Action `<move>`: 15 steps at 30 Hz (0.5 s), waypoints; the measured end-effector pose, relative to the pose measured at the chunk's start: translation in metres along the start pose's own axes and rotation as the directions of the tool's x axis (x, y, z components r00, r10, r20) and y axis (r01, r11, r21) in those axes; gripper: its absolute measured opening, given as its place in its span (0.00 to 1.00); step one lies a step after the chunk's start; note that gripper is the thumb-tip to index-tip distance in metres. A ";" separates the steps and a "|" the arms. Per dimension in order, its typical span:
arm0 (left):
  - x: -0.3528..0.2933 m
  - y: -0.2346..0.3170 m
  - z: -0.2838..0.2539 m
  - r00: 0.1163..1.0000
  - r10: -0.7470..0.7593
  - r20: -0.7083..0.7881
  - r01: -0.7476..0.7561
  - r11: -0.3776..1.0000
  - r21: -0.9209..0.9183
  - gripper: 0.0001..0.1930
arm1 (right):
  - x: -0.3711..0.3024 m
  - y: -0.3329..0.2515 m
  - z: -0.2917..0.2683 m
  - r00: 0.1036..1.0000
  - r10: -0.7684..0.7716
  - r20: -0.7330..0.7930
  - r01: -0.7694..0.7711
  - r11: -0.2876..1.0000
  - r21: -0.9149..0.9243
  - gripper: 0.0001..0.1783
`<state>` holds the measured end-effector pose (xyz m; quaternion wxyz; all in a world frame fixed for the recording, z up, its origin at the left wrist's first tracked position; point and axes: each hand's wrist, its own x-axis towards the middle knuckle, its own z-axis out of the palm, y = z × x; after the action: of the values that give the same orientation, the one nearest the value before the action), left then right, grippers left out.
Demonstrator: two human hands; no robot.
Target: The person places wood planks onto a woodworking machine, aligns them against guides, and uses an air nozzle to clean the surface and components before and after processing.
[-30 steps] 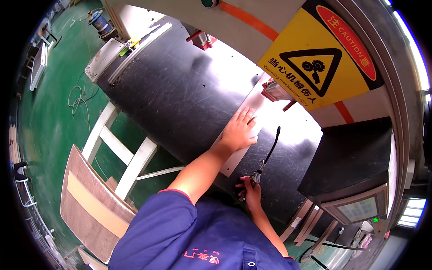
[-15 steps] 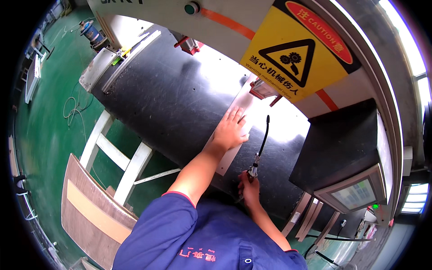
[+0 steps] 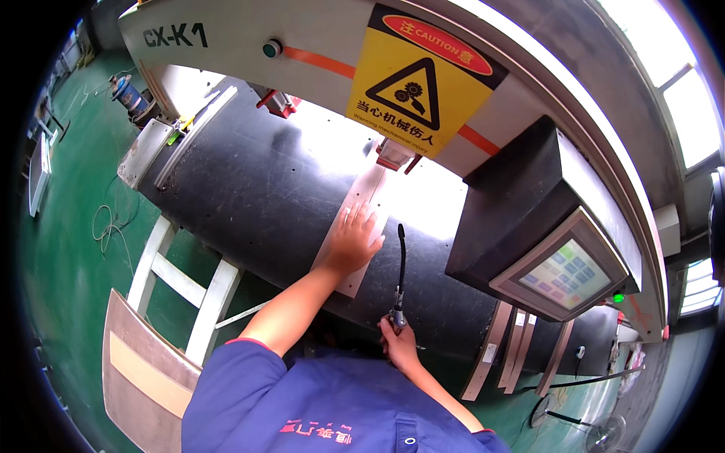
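My left hand (image 3: 352,240) lies flat with its fingers stretched out on a long, pale, narrow board (image 3: 367,184), which rests on the black worktop. The board's far end runs toward a red-and-silver clamp (image 3: 393,155) under the machine's beam. In my right hand (image 3: 401,346), closed round its handle, is an air blow gun (image 3: 399,296) with a silver body and a long black nozzle. The nozzle points away from me over the worktop, to the right of the board and apart from it. Part of the gun's handle is hidden by my fingers.
A beam with a yellow warning sign (image 3: 424,83) spans the worktop (image 3: 249,192). To the right hangs a control box with a lit screen (image 3: 563,275); narrow boards (image 3: 487,351) lean below it. At left are a white frame stand (image 3: 180,281) and a brown panel (image 3: 143,370).
The whole view has swung so that the bench and machine sit further left and more of the control screen shows. My left hand stays on the board, and my right still holds the air blow gun.
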<state>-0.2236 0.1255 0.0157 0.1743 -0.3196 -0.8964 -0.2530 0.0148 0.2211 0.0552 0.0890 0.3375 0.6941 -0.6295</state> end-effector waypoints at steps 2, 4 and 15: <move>-0.016 -0.003 -0.007 0.999 0.021 0.044 -0.021 1.000 0.004 0.31 | 0.002 -0.002 -0.004 1.000 0.016 0.016 -0.016 1.000 -0.020 0.14; -0.020 -0.006 -0.002 0.997 0.026 0.072 -0.026 1.000 0.011 0.31 | 0.000 -0.005 -0.002 1.000 0.019 0.015 -0.019 1.000 0.008 0.14; -0.021 -0.005 0.004 0.990 -0.040 0.134 0.050 0.996 -0.074 0.31 | 0.006 -0.003 0.001 0.998 0.031 0.048 -0.032 0.999 0.017 0.12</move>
<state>-0.2123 0.1148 0.0007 0.0962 -0.3217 -0.9025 -0.2696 0.0084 0.2219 0.0542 0.1127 0.3340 0.6808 -0.6421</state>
